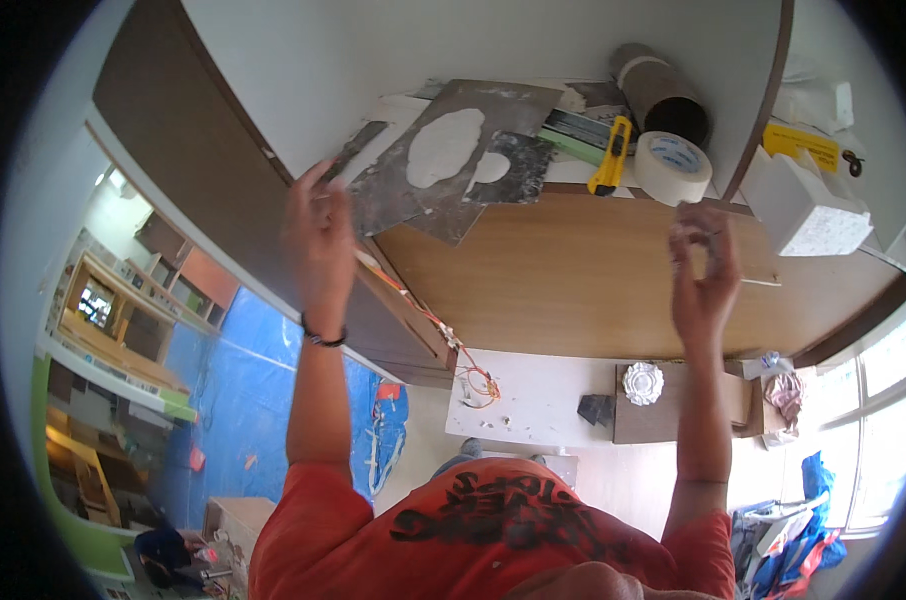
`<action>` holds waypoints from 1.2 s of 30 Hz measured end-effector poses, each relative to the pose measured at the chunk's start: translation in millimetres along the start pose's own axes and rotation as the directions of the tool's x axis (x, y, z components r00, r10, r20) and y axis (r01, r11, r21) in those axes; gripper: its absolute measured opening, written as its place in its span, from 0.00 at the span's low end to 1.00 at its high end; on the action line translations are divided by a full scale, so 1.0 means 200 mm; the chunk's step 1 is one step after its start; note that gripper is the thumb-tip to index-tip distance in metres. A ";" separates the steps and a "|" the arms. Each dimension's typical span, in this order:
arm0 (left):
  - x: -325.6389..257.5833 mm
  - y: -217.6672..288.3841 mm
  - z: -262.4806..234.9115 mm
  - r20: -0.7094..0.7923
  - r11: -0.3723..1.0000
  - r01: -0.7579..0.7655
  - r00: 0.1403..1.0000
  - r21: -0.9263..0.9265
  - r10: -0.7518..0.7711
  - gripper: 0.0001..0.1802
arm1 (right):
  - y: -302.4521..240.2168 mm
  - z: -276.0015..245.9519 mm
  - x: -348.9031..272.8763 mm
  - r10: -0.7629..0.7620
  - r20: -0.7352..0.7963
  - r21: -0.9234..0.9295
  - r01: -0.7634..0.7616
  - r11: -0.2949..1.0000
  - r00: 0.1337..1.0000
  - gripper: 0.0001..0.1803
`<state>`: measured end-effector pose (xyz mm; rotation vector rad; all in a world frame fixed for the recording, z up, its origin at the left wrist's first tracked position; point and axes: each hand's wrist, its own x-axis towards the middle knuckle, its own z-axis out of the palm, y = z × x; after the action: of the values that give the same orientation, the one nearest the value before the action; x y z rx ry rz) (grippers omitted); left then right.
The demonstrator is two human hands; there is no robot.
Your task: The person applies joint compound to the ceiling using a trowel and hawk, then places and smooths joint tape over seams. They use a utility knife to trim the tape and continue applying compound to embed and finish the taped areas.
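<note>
My left hand (320, 235) is raised beside the left edge of a shelf, its fingers apart and a little blurred, with nothing visible in them. Close to it lie grey flat sheets (513, 97) bearing a white patch of paste (446, 148). A smaller dark spreader plate (526, 165) with a dab of white paste overlaps them. My right hand (704, 270) is held up just below a roll of white tape (673, 168). Its fingers curl toward the thumb, but the tips are smeared, so any grip is unclear. Left of the tape is a yellow utility knife (611, 157).
A brown cardboard tube (663, 95) lies behind the tape. White box-like pieces (813, 210) stand at right. Orange cables (428, 315) hang down a cabinet to a white board (533, 395). Blue sheeting (243, 400) covers the floor at left; a brown box (653, 420) sits lower right.
</note>
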<state>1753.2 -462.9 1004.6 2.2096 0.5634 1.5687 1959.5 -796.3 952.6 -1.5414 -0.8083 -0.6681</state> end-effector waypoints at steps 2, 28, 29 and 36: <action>-0.03 -0.14 -0.08 0.067 0.989 0.137 0.988 0.055 -0.141 0.20 | 0.01 0.06 -0.08 0.067 0.035 0.003 -0.067 0.998 0.997 0.12; -0.08 -0.70 0.16 0.694 0.200 0.769 0.636 -0.607 -0.337 0.20 | 0.01 1.02 -0.12 0.682 0.035 0.555 -0.582 0.595 0.731 0.16; -0.08 -0.70 0.16 0.686 0.189 0.743 0.667 -0.642 -0.291 0.18 | 0.01 1.03 -0.12 0.712 0.028 0.591 -0.586 0.555 0.702 0.17; -0.07 -0.78 0.03 0.763 0.225 0.787 0.615 -0.575 -0.199 0.16 | -0.12 0.97 -0.17 0.691 0.100 0.715 -0.534 0.450 0.716 0.25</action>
<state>1737.1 -338.0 910.7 1.2158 0.1450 0.4922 1914.3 -606.5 916.3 -0.8947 -0.2101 0.0751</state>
